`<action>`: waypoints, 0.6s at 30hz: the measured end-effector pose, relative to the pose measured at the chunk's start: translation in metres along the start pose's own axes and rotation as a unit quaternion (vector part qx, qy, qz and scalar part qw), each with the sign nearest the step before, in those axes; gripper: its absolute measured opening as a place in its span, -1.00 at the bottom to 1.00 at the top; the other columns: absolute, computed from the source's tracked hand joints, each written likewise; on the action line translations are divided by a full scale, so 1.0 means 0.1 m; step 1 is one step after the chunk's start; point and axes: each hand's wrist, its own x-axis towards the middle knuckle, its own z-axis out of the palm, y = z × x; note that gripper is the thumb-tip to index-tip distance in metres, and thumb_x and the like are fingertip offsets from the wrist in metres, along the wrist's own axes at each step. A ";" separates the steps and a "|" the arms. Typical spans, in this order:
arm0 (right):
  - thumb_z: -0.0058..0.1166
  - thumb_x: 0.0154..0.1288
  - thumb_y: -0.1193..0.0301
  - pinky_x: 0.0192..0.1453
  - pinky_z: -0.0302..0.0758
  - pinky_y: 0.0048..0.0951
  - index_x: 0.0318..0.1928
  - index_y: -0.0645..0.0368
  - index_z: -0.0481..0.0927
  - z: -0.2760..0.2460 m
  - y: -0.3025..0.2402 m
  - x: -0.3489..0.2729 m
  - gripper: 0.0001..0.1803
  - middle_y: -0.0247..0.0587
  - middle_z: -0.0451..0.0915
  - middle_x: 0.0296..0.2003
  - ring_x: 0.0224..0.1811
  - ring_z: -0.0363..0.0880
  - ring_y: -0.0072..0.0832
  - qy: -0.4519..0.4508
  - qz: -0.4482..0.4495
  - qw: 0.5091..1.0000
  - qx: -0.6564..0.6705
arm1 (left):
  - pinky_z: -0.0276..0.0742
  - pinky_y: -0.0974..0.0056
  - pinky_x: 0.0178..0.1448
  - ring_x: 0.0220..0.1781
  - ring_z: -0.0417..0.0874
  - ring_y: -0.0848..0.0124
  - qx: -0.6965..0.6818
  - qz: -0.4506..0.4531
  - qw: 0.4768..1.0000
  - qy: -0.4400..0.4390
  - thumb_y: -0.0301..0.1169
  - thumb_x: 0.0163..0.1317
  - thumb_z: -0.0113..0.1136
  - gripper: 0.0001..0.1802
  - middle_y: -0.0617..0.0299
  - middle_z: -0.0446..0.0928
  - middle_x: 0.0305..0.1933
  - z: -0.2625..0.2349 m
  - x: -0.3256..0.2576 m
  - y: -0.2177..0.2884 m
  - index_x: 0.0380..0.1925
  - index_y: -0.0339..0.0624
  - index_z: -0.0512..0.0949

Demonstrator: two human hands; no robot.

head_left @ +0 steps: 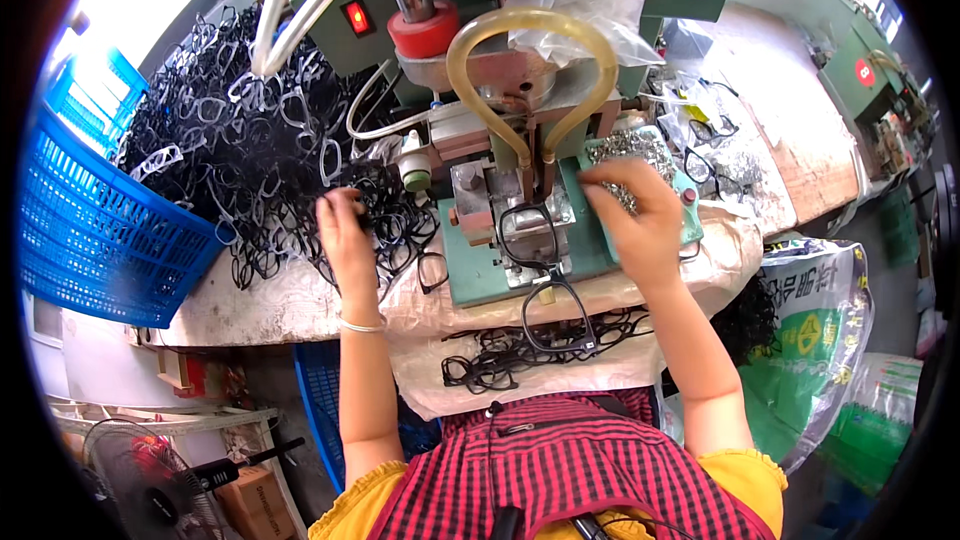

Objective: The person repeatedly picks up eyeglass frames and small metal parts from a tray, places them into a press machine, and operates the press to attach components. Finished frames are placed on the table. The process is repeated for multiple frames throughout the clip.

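Observation:
A black eyeglass frame front (526, 324) sits in the metal fixture (560, 215) of a green bench machine, one rim up under the copper-coloured prongs and the other hanging toward me. My right hand (640, 220) is beside it, thumb and fingers bent together near a tray (692, 225) of small metal parts; anything pinched there is too small to tell. My left hand (345, 230) is at the near edge of a large heap of black eyeglass frames (240, 140). Its fingers are curled, and a small dark bit shows by them that I cannot make out.
A blue plastic basket (110, 230) leans at the left of the heap. More dark frames (490, 355) lie on the cloth before my apron. A yellowish hose (460, 60) loops over the fixture. Printed sacks (820, 330) stand at the right, a fan (150, 480) at lower left.

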 end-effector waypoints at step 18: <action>0.27 0.16 0.59 0.19 0.42 -0.54 0.21 0.34 0.36 0.40 -0.18 -0.01 -0.41 -0.24 0.73 -0.20 -0.06 0.62 -0.59 -0.007 0.176 0.946 0.273 | 0.72 0.11 -0.05 -0.08 0.71 0.17 -0.189 0.336 0.910 -0.152 -0.35 0.55 0.02 -0.77 -0.09 0.63 -0.02 0.43 -0.59 1.05 -0.01 -0.30 0.50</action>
